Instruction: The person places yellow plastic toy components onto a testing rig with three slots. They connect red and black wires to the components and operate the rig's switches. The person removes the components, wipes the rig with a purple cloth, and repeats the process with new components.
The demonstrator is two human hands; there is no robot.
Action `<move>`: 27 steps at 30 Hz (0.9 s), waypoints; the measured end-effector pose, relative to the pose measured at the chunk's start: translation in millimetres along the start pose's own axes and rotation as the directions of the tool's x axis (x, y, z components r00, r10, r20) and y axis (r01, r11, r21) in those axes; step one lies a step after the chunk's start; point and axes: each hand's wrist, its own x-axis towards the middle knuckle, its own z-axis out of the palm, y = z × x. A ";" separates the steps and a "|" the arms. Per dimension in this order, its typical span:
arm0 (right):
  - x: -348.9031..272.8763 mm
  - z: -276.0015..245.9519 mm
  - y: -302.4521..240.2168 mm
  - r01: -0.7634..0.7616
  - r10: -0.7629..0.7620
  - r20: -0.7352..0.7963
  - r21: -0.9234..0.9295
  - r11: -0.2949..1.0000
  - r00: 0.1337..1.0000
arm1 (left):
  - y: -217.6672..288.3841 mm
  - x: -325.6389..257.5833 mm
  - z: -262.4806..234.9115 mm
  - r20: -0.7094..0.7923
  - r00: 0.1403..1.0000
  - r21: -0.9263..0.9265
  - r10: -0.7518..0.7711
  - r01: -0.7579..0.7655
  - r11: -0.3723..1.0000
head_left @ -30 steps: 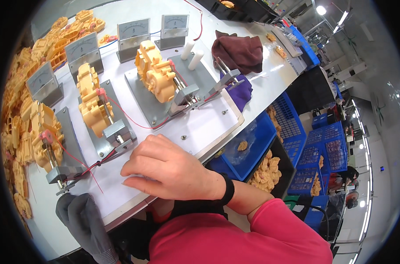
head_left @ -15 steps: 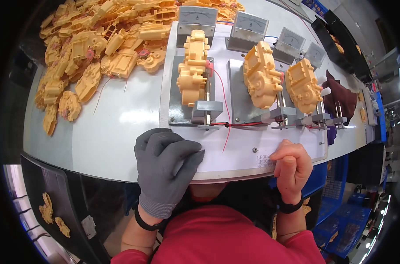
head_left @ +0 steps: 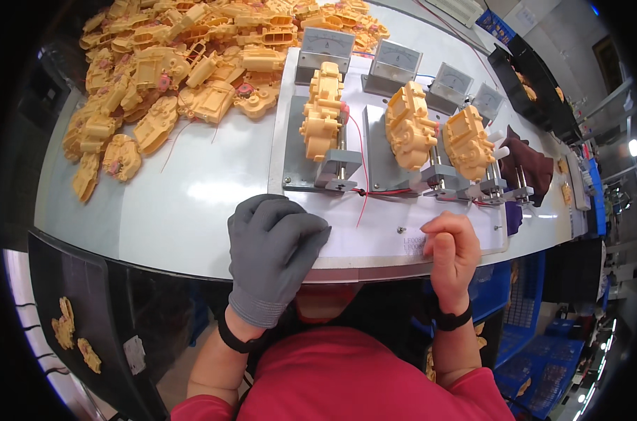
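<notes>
at the white table (head_left: 178, 228), left hand (head_left: 271, 249) and right hand (head_left: 454, 261) curl, grip closure unclear.

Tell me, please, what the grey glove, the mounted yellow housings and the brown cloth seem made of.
Grey glove: likely coated knit, matte, with a ribbed cuff.
Mounted yellow housings: probably plastic, satin, evenly coloured with moulded-looking ridges.
Brown cloth: seemingly textile, dull, softly folded; fibre unclear.

Three yellow gearboxes (head_left: 410, 128) stand in a row, each on a grey fixture (head_left: 294, 158). A red wire (head_left: 363, 151) trails from the leftmost.
</notes>
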 end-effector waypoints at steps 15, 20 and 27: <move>42.1 83.2 -36.4 0.107 -0.126 0.111 0.166 0.980 0.986 | -0.5 118.6 -45.1 0.376 0.891 -0.266 -0.255 0.367 0.891; 36.5 90.5 -22.7 0.139 -0.161 0.084 0.217 0.966 0.983 | -2.7 161.0 -14.6 0.583 0.800 -0.191 -0.143 0.306 0.933; 27.7 94.5 -18.6 0.081 -0.127 0.111 0.350 0.933 0.986 | 29.7 175.4 -19.5 0.123 0.970 0.335 -0.211 0.160 0.928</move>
